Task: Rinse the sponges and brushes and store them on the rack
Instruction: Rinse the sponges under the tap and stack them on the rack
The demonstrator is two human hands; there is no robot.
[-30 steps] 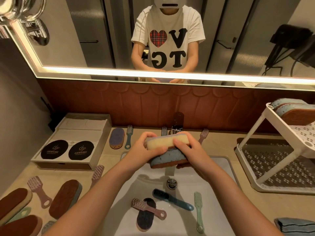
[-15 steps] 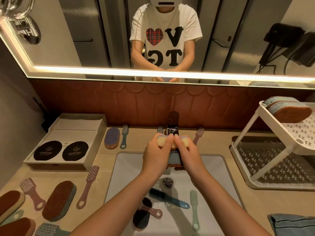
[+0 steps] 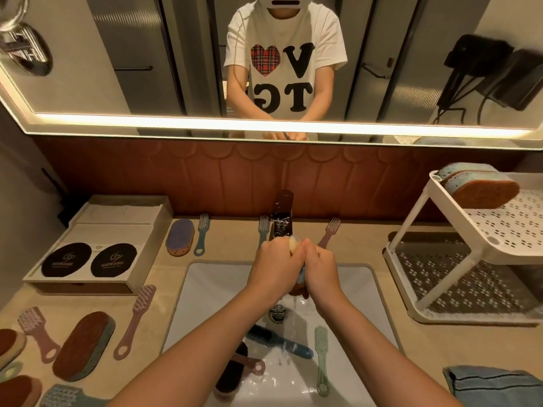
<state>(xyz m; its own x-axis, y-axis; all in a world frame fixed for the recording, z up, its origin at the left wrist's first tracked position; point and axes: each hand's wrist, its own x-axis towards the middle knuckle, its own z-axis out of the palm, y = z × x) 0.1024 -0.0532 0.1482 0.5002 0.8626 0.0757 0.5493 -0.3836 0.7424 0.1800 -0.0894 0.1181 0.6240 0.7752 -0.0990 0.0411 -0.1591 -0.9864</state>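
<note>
Both forearms reach in from the near edge and meet over the far half of the sink [image 3: 211,289], just below the faucet [image 3: 282,218]. The left hand [image 3: 274,267] and right hand [image 3: 321,270] press together, fingers curled tight round the sponges [image 3: 294,245] — only a yellow end shows above them.

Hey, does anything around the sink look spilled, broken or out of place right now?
Nothing stands out. Water from the sponges squeezed between left hand and right hand falls into the sink, not onto the counter. Brushes lie loosely scattered, none visibly damaged.
</note>
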